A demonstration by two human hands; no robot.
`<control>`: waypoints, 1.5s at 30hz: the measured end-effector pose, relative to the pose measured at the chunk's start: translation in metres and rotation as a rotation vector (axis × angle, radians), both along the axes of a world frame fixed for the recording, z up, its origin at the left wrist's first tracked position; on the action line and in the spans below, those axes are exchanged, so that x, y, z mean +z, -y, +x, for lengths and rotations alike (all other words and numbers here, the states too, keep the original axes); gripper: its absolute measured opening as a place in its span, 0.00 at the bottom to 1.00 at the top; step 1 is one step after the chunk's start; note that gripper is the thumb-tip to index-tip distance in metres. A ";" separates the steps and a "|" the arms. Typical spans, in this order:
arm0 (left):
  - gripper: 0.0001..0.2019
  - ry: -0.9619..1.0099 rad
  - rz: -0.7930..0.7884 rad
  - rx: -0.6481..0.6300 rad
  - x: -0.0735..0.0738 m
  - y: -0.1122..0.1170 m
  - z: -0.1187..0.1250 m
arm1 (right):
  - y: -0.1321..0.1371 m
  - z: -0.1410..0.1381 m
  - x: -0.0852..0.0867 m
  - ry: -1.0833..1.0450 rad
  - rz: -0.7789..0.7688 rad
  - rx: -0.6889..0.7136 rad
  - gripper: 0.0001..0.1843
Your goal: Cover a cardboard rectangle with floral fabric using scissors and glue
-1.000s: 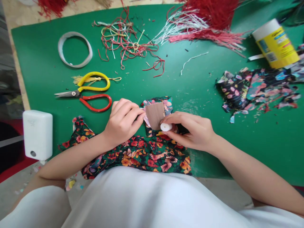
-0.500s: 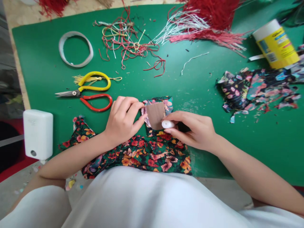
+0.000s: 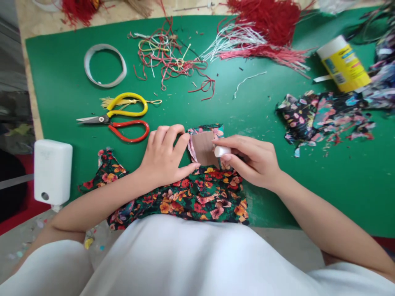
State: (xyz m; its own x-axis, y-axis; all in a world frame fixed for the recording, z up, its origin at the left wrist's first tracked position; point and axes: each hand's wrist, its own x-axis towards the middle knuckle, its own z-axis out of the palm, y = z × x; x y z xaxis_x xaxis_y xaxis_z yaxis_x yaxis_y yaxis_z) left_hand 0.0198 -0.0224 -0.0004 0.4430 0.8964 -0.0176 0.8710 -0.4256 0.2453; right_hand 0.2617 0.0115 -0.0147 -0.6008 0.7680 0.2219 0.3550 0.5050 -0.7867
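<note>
A small piece of brown card (image 3: 204, 149) lies on floral cloth (image 3: 221, 130), with the cloth's edges showing around it. My left hand (image 3: 163, 154) rests at its left side, fingers spread, fingertips touching the cloth and card edge. At the card's right edge, my right hand (image 3: 256, 158) grips a short white cylinder that looks like a glue stick (image 3: 222, 151) between thumb and fingers. Part of the stick is hidden by the hand. A larger floral cloth (image 3: 191, 201) with red and orange flowers spreads below both hands.
Scissors (image 3: 108, 119) with yellow and red handles lie left, beside a yellow tassel (image 3: 119, 102). Behind are a tape roll (image 3: 87, 65), tangled cords (image 3: 175, 61) and red tassels (image 3: 271, 20). A yellow glue tube (image 3: 344, 65) and cloth scraps (image 3: 302, 119) lie right; a white device (image 3: 53, 172) stands left.
My right hand has moved the glue stick slightly up and right along the card's edge. My left thumb has stretched further out below the card's left side. The view has shifted a little.
</note>
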 end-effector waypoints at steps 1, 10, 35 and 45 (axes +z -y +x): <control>0.30 -0.017 -0.019 -0.001 0.001 0.001 0.000 | 0.001 -0.001 0.000 -0.010 -0.050 -0.026 0.13; 0.35 -0.017 -0.035 0.020 0.000 0.009 0.003 | 0.003 -0.011 0.002 -0.246 -0.373 -0.163 0.09; 0.36 0.064 -0.035 0.000 -0.005 0.010 0.001 | -0.003 -0.045 0.016 0.308 0.455 0.176 0.06; 0.35 0.080 -0.043 0.012 -0.005 0.011 0.002 | -0.025 -0.055 0.014 0.373 0.499 0.155 0.11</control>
